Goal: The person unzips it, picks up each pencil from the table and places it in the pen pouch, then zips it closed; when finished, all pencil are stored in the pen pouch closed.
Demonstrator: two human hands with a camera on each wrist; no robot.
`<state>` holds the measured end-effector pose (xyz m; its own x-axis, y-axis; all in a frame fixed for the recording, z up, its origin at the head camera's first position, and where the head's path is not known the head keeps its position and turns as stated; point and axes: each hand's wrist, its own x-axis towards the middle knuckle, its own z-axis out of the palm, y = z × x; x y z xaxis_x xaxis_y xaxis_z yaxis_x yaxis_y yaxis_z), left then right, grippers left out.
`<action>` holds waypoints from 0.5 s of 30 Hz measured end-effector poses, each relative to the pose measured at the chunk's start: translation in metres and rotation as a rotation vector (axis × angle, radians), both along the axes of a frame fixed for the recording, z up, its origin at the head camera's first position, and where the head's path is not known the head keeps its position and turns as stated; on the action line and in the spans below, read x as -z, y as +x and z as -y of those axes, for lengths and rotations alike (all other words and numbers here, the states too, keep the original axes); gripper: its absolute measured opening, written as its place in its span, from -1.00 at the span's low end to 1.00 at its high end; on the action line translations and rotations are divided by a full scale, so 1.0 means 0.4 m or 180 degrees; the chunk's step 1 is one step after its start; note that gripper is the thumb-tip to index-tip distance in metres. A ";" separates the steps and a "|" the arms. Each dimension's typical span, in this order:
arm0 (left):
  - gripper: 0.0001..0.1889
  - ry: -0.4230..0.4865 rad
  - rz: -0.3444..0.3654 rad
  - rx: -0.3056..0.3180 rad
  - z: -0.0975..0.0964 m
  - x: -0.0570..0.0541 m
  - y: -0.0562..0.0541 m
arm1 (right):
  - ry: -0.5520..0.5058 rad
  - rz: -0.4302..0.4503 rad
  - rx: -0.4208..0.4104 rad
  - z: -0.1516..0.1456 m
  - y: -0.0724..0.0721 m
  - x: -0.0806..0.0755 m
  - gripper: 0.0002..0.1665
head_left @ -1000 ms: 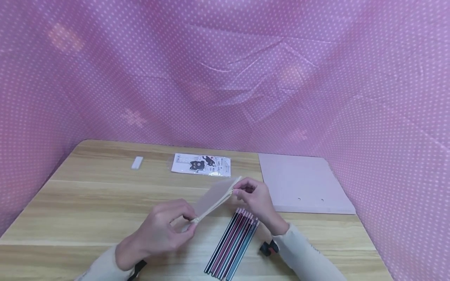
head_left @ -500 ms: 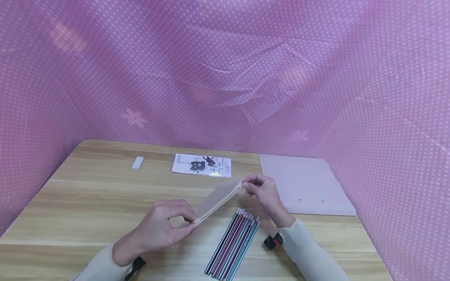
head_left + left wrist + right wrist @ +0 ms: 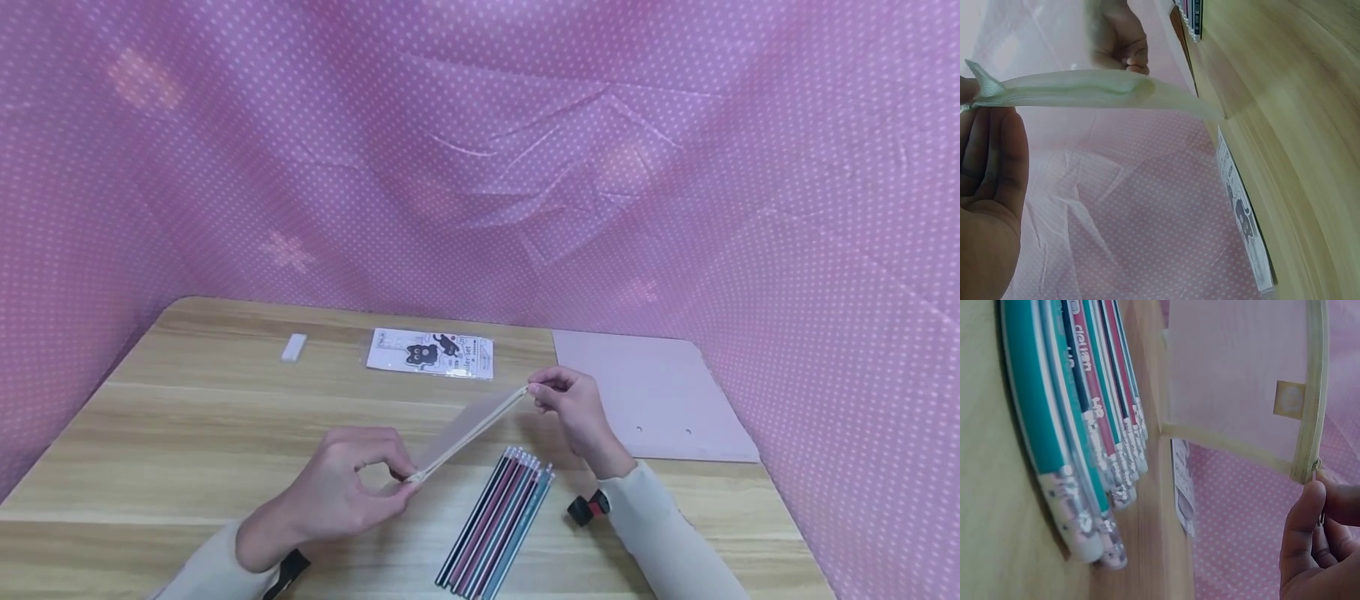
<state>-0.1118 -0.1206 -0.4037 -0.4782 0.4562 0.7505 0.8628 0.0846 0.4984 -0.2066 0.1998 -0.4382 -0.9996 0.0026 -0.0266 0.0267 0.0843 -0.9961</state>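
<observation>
A translucent pouch [image 3: 467,419] with a cream zipper [image 3: 1312,394] is held slanted above the table. My left hand [image 3: 333,487] pinches its near left corner between thumb and fingers. At the far right end, my right hand [image 3: 579,412] pinches the small zipper pull [image 3: 1317,465]. The zipper's teeth look joined along the stretch in the right wrist view, where a small square label [image 3: 1289,399] also shows. Edge-on in the left wrist view, the pouch [image 3: 1085,90] looks thin. Whether anything lies inside cannot be told.
Several pencils [image 3: 495,525] with eraser ends lie side by side below the pouch. Behind it are a packaged ruler set [image 3: 430,353] with cat drawings and a white eraser [image 3: 293,347]. A pale board [image 3: 645,392] lies at the right. Pink dotted cloth [image 3: 480,167] surrounds the table.
My right hand has slid right and away along the zipper to the pouch's far end, drawing the pull with it. The left hand stays nearly in place, still pinching the corner.
</observation>
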 end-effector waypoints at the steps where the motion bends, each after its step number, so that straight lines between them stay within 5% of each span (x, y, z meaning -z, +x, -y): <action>1: -0.67 0.0035 -0.0065 0.0035 0.000 0.000 -0.001 | 0.0027 0.0013 0.0008 0.000 -0.001 0.001 -0.89; 8: -0.58 0.0210 -0.0360 0.0137 -0.007 -0.001 -0.004 | 0.0133 0.0017 0.0135 -0.004 -0.005 -0.011 -0.86; 11: -0.60 0.0217 -0.0331 0.0136 -0.011 0.001 -0.001 | -0.0203 0.0108 0.0133 -0.004 -0.005 -0.013 -0.94; 15: -0.74 0.0203 -0.0138 0.0080 -0.011 0.007 0.003 | -0.0886 0.0308 0.0003 -0.006 0.001 -0.013 -0.78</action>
